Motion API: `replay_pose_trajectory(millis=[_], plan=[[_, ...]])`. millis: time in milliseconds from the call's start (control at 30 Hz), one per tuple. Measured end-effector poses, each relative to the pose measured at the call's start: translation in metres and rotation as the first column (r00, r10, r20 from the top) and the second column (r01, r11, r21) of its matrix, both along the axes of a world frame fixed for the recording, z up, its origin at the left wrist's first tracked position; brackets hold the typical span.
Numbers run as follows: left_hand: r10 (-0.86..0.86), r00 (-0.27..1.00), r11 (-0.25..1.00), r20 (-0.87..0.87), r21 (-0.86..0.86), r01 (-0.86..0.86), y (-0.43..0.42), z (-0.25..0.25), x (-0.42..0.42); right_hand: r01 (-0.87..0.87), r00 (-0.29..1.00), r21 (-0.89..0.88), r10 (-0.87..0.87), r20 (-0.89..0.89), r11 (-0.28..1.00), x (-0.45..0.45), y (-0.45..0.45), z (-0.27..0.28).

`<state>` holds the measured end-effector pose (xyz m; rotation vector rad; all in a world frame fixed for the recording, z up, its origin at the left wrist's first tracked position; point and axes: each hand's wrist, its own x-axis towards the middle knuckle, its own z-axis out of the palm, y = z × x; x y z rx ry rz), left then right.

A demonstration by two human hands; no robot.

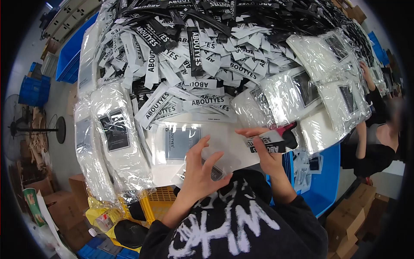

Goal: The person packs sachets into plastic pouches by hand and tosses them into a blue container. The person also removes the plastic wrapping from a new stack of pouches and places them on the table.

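My left hand (200,175) is spread, its fingers apart over a clear plastic bag with a dark label (217,173) near the table's front edge. My right hand (266,151) is closed around several black and white printed sachets (269,141), with a pink and black item (286,131) beside them. Left of centre, a clear bag with a grey label (180,141) lies flat on the white table surface (241,162). Just beyond the hands, white sachets (207,101) printed ABOUTYES are heaped.
Wrapped white packs stand at left (118,138) and right (284,95). Black sachets (241,15) pile up at the back. A blue bin (325,185) is at lower right, a yellow crate (161,200) at lower left. Another person's arm (368,75) reaches in at right.
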<state>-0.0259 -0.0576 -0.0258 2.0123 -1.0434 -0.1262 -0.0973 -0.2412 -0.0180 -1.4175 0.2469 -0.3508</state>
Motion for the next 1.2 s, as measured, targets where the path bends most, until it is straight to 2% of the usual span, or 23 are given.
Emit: replay_pose_trajectory(millis=[33, 133, 233, 333, 367, 433, 467, 500, 600, 633, 733, 767, 833, 900, 933, 1000, 1033, 1133, 1167, 1200], plan=[[-0.007, 1.000, 0.999, 0.014, 0.037, 0.006, -0.002, 0.003, 0.001, 0.001, 0.999, 0.015, -0.002, 0.052, 1.000, 0.001, 0.000, 0.003], [-0.019, 1.000, 1.000, -0.022, -0.009, 0.019, 0.001, -0.008, -0.001, 0.016, 0.972, 0.254, -0.075, 0.223, 0.967, 0.006, 0.009, 0.007], [-0.017, 0.999, 1.000, -0.052, 0.002, 0.017, 0.002, -0.010, -0.003, -0.072, 0.949, 0.520, -0.102, 0.298, 0.851, 0.006, 0.019, 0.005], [-0.016, 0.989, 0.999, -0.144, 0.032, 0.021, 0.000, 0.000, -0.006, -0.240, 0.929, 0.423, 0.080, 0.362, 0.874, 0.012, 0.035, 0.001], [-0.039, 0.994, 0.999, -0.105, -0.010, 0.039, 0.000, 0.000, -0.005, -0.249, 0.949, 0.278, 0.178, 0.259, 0.928, 0.012, 0.034, -0.003], [-0.079, 0.997, 0.993, -0.023, -0.092, 0.076, 0.002, -0.002, -0.001, -0.206, 0.974, 0.337, 0.158, 0.163, 0.919, 0.012, 0.031, -0.001], [-0.088, 0.994, 0.990, -0.060, -0.112, 0.081, 0.003, -0.003, -0.002, -0.183, 0.982, 0.366, 0.152, 0.112, 0.912, 0.012, 0.030, -0.001], [-0.099, 0.990, 0.988, -0.098, -0.132, 0.085, 0.005, -0.003, -0.004, -0.122, 0.992, 0.482, 0.091, 0.087, 0.868, 0.010, 0.028, -0.003], [-0.084, 0.989, 0.985, -0.122, -0.163, 0.063, 0.004, -0.004, -0.007, -0.164, 0.986, 0.273, 0.148, 0.078, 0.948, 0.011, 0.026, 0.004], [-0.074, 0.991, 0.984, -0.113, -0.168, 0.054, 0.003, -0.003, -0.006, -0.275, 0.960, 0.082, 0.269, 0.074, 0.958, 0.013, 0.023, 0.011], [-0.095, 0.994, 0.993, -0.062, -0.077, 0.090, 0.004, -0.006, -0.002, -0.301, 0.947, 0.019, 0.301, -0.109, 0.953, 0.004, 0.032, 0.017], [-0.083, 0.995, 0.988, -0.062, -0.138, 0.074, 0.004, -0.006, 0.000, -0.349, 0.924, 0.034, 0.350, -0.156, 0.936, 0.003, 0.028, 0.020], [-0.059, 0.996, 0.966, -0.069, -0.254, 0.040, 0.004, -0.004, 0.001, -0.267, 0.948, 0.123, 0.284, -0.146, 0.956, 0.000, 0.031, 0.016], [0.022, 0.960, 0.977, -0.280, -0.200, -0.081, 0.010, 0.007, 0.009, -0.197, 0.970, 0.264, 0.227, -0.091, 0.944, 0.000, 0.032, 0.008], [0.067, 0.922, 0.977, -0.381, -0.160, -0.137, 0.016, 0.011, 0.014, -0.214, 0.969, 0.216, 0.236, -0.080, 0.953, 0.000, 0.031, 0.008], [-0.008, 0.919, 1.000, -0.395, -0.015, 0.002, 0.034, 0.013, 0.027, -0.242, 0.967, 0.119, 0.250, -0.055, 0.963, 0.001, 0.028, 0.008], [-0.046, 0.914, 0.996, -0.403, 0.055, 0.074, 0.038, 0.014, 0.032, -0.142, 0.990, 0.033, 0.142, -0.002, 0.989, 0.004, 0.031, 0.015], [0.016, 0.910, 1.000, -0.415, 0.013, -0.012, 0.037, 0.023, 0.026, 0.009, 0.996, -0.154, -0.023, -0.085, 0.988, -0.002, 0.007, 0.026], [0.018, 0.917, 1.000, -0.399, 0.009, -0.016, 0.035, 0.025, 0.023, 0.086, 0.993, -0.178, -0.098, -0.064, 0.980, 0.003, 0.012, 0.029], [0.019, 0.924, 1.000, -0.382, 0.005, -0.018, 0.033, 0.026, 0.021, 0.075, 0.994, -0.164, -0.086, -0.062, 0.984, 0.004, 0.016, 0.027]])
